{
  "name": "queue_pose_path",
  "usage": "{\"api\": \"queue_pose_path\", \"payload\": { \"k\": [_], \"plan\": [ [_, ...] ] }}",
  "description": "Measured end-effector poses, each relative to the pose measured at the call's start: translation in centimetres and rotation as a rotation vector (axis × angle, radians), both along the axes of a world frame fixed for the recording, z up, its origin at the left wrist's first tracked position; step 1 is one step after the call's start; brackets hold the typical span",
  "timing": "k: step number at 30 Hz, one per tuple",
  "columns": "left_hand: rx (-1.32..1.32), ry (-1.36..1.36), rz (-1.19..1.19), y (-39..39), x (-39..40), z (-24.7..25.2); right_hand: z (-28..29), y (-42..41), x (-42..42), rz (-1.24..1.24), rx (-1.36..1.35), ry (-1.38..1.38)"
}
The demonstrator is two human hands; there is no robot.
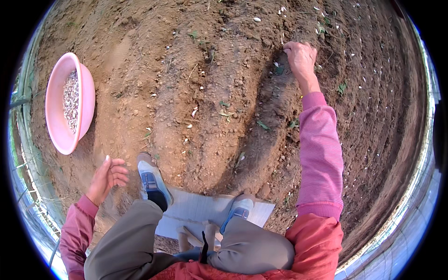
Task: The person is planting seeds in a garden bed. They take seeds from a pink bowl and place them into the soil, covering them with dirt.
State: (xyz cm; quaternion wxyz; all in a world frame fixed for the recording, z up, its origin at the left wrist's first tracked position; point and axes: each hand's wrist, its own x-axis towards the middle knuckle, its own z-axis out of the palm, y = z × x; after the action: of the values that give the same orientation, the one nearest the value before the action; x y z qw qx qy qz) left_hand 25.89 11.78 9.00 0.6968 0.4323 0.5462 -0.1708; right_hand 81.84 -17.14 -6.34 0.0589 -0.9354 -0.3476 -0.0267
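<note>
My right hand point(301, 56) reaches far forward to the soil at a furrow, its fingertips at a small whitish clove point(282, 39); whether they pinch it I cannot tell. Another clove point(276, 64) lies just below the fingers. My left hand point(109, 176) hovers over the soil at the lower left, fingers apart, holding nothing. Beyond it a pink plastic basin point(87, 101) stands tilted in view, with many garlic cloves point(71, 101) inside. More cloves lie scattered along the furrows, one point(194, 112) near the middle and one point(257, 19) at the top.
My shoes rest at a pale board point(185, 206) on the soil, the left shoe point(152, 178) and the right shoe point(241, 207) apart. A wooden stool-like frame point(210, 232) is between my legs. Green leaves point(263, 125) lie on the ridges. A metal-framed structure edges the far left.
</note>
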Motion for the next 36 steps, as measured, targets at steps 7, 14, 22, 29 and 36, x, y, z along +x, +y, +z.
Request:
{"api": "queue_pose_path", "payload": {
  "k": [7, 14, 22, 29, 36],
  "plan": [
    [-0.016, -0.017, 0.053, 1.3, -0.1, -0.4, 1.2, -0.3, -2.5, -0.025, 0.045, -0.095],
    [-0.019, 0.017, 0.092, 2.2, -1.5, -1.0, -0.3, -0.9, -6.2, 0.137, -0.136, -0.289],
    [-0.025, 0.031, 0.074, 2.1, -1.1, -2.1, -0.4, 1.8, -5.0, 0.136, -0.329, -0.242],
    [-0.027, 0.054, 0.107, 2.6, -3.6, -1.9, 1.6, 1.2, -2.0, -0.082, -0.016, -0.202],
    [-0.017, 0.077, 0.123, 2.7, -4.3, -1.9, 0.1, 2.2, -1.0, -0.087, -0.082, -0.188]
  ]
}}
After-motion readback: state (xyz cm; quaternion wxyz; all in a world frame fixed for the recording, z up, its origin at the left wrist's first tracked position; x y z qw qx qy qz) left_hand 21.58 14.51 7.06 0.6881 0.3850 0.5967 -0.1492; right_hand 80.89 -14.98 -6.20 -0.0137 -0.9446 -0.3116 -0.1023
